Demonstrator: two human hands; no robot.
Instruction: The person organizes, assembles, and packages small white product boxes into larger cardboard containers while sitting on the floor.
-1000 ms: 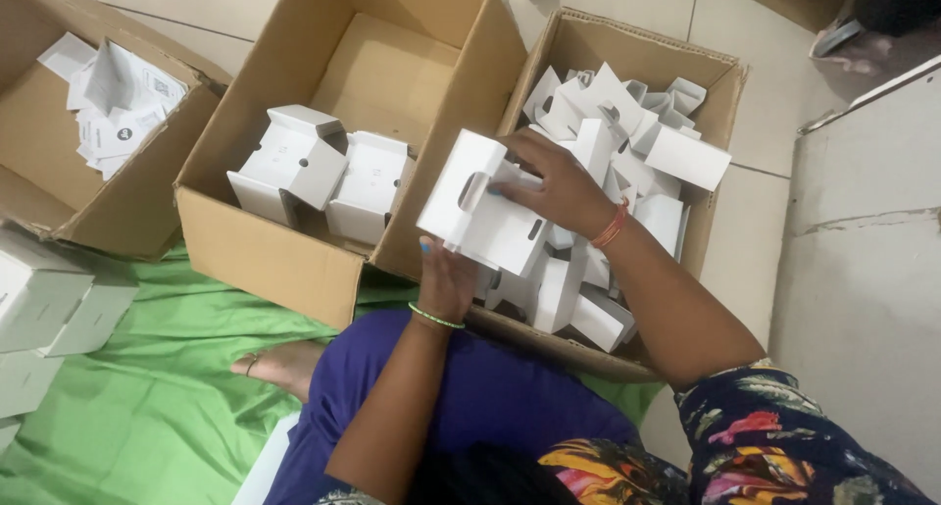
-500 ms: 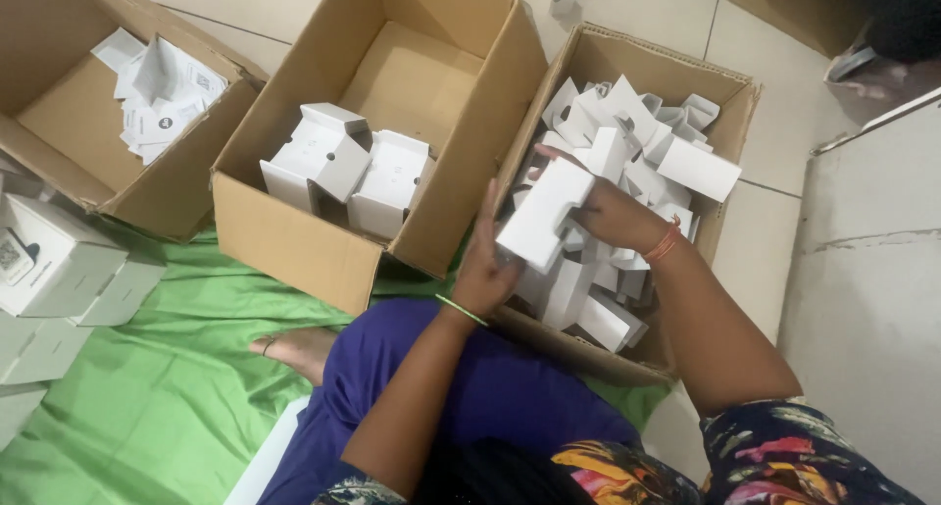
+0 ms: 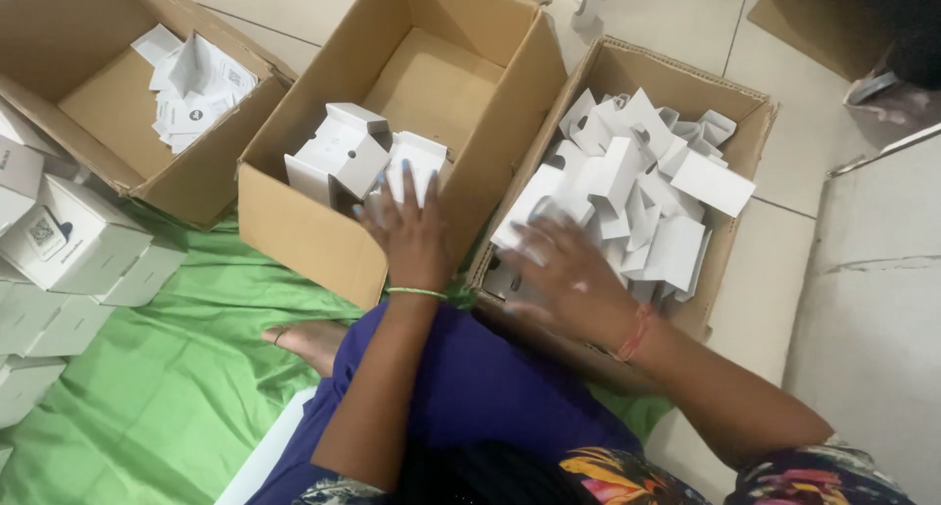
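Observation:
My left hand [image 3: 412,238] reaches into the middle cardboard box [image 3: 294,232]. Its fingers lie spread and flat on a white folded card insert [image 3: 420,162]. A second white insert [image 3: 338,152] stands just left of it. My right hand [image 3: 567,277], blurred by motion, hovers with fingers apart over the near left corner of the right cardboard box [image 3: 750,132]. That box is heaped with several loose white card pieces [image 3: 647,191]. The fingertips are at a white piece [image 3: 521,211]. I see nothing gripped in either hand.
A third cardboard box [image 3: 186,186] at the left holds white paper leaflets [image 3: 191,88]. White closed cartons [image 3: 74,245] are stacked at the far left on a green cloth [image 3: 176,387]. A bare foot [image 3: 314,343] rests on the cloth. Tiled floor lies to the right.
The white piece held in both hands over the right box is no longer held. My left hand moved left into the middle box; my right hand dropped toward the right box's near corner.

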